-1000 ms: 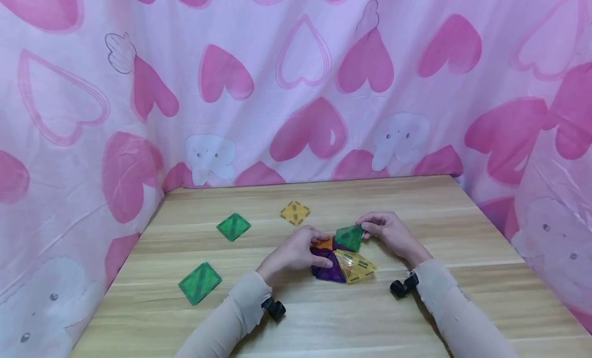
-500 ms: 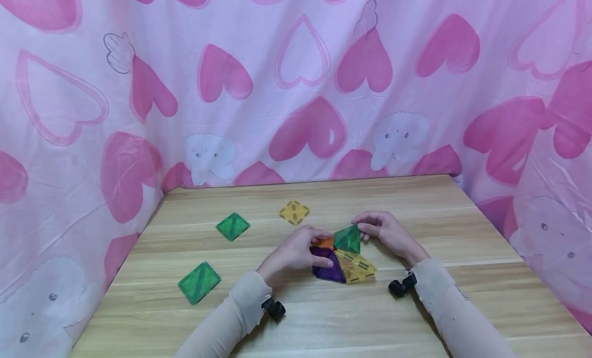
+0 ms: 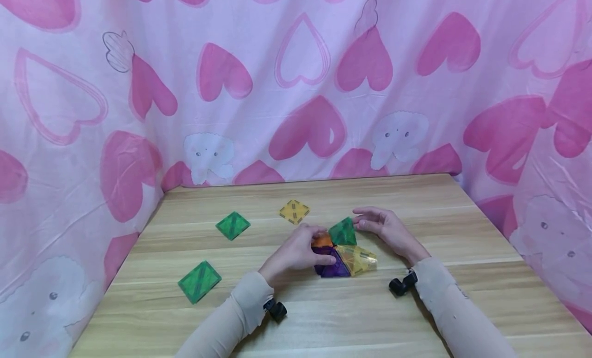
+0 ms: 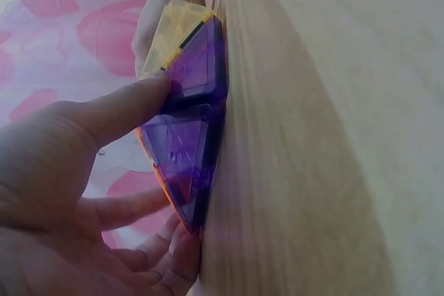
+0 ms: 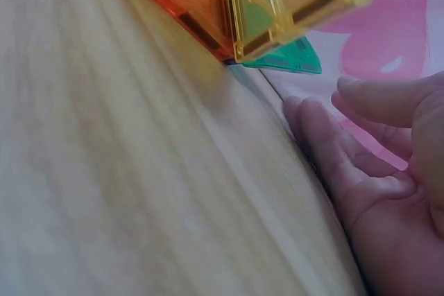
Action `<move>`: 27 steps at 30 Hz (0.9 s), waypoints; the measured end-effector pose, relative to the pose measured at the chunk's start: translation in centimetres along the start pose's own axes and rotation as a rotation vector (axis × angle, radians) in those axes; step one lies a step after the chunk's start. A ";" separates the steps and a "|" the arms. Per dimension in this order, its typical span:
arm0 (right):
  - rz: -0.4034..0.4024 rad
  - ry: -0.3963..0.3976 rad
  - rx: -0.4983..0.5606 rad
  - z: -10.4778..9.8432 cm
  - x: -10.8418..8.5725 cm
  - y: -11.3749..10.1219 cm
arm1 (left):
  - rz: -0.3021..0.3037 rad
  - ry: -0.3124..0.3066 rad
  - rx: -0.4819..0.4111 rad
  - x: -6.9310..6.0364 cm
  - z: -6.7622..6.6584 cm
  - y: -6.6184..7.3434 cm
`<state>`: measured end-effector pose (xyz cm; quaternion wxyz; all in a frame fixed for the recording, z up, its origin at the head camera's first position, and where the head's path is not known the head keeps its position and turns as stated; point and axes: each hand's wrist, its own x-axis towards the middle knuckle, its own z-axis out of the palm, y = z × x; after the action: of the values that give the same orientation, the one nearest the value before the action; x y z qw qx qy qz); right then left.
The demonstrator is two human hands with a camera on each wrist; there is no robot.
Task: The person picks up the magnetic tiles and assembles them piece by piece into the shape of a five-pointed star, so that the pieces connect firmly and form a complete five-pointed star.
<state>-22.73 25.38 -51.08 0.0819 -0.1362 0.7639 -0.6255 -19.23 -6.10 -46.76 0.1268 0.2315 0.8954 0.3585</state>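
Note:
My left hand (image 3: 296,249) holds a small raised cluster of translucent magnetic tiles. Its thumb presses on the purple triangle tiles (image 4: 193,71), and its other fingers curl behind, by an orange tile (image 3: 322,240). A yellow tile (image 3: 363,259) juts from the cluster's right side. At the back right, a green tile (image 3: 343,231) adjoins the cluster. My right hand (image 3: 390,233) is just right of that green tile; in the right wrist view its thumb and fingers are apart with nothing between them. The left hand hides part of the cluster.
Two green diamond-shaped pieces lie flat at left, a farther one (image 3: 233,225) and a nearer one (image 3: 200,281). A yellow diamond-shaped piece (image 3: 294,211) lies behind the cluster. The wooden table (image 3: 462,296) ends at a pink heart-print curtain (image 3: 305,127).
The cluster has turned slightly, its yellow side swinging away from me. The green tile has shifted back and left. My right hand, which pinched the green tile, has let it go.

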 end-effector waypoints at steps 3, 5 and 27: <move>-0.003 -0.001 0.046 0.0 0.0 0.0 | -0.029 0.032 -0.026 -0.1 0.0 0.1; 0.001 0.002 0.054 0.0 0.0 -0.1 | -0.039 0.059 -0.042 -0.1 0.0 0.0; -0.082 -0.199 -0.095 -0.2 -0.2 -0.4 | -0.022 0.130 -0.068 0.2 -0.7 -0.7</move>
<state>-22.61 25.56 -50.67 0.1251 -0.2325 0.7744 -0.5750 -19.93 -6.85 -46.77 0.0801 0.1932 0.8916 0.4016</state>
